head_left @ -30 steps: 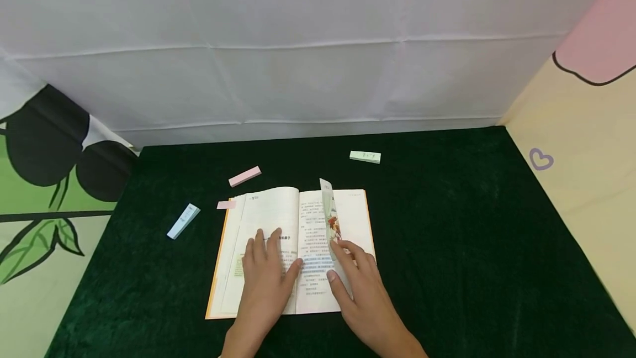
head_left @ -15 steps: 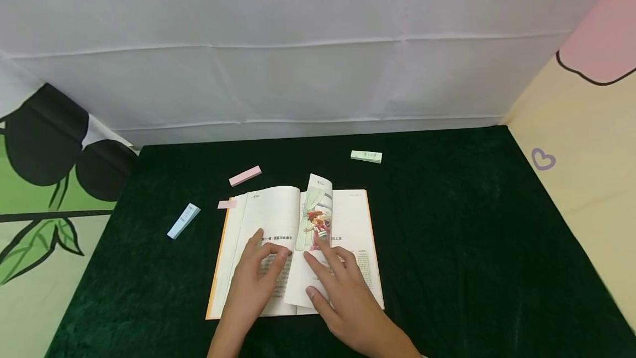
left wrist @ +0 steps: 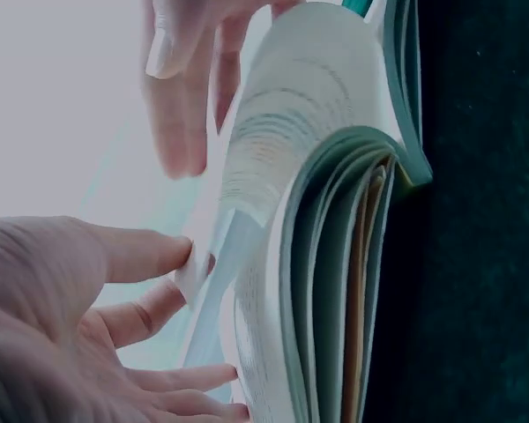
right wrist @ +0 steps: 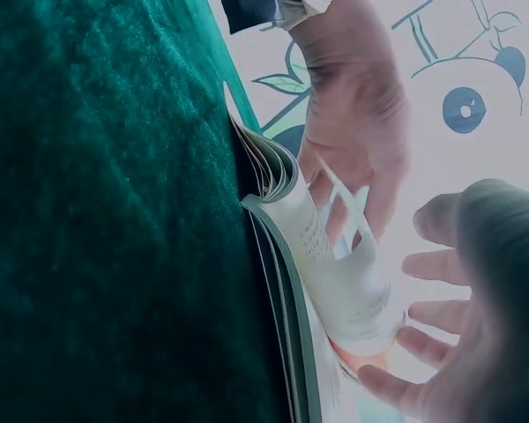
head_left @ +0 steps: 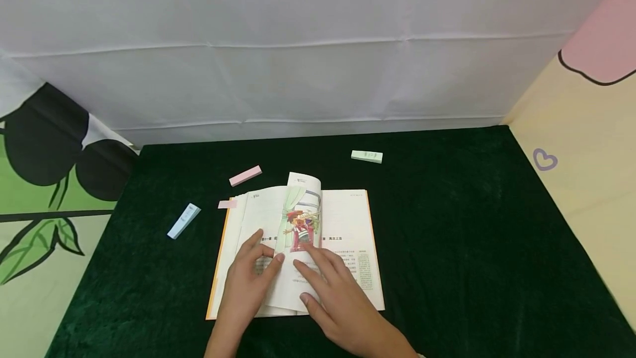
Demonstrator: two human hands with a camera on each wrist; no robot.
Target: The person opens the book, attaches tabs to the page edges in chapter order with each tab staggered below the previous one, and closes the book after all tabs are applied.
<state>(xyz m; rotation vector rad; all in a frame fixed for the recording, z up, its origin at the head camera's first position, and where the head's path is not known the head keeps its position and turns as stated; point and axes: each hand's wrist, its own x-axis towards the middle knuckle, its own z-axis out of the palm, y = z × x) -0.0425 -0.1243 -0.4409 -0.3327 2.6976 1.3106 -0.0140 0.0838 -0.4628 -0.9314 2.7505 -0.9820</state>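
An open book (head_left: 345,214) with an orange cover edge lies on the dark green cloth. One page (head_left: 298,272), with a coloured picture of a figure in a red hat, stands curled up over the left half. My left hand (head_left: 243,278) pinches the outer edge of this page between thumb and index finger, plain in the left wrist view, while its other fingers rest near the pages beneath. My right hand (head_left: 340,297) has its fingers spread and touches the page from the right, fingertips just below the picture. A pink sticky tab (head_left: 227,204) juts from the book's left edge.
Around the book lie a pink sticky-note pad (head_left: 245,175), a blue one (head_left: 184,221) and a pale green one (head_left: 366,156). White fabric (head_left: 308,82) hangs behind the green cloth (head_left: 457,225). Printed panels (head_left: 586,181) border the sides.
The picture page has swung from the right half over to the left, pushed by my right hand. My left hand has lifted from lying flat and now pinches the page's edge.
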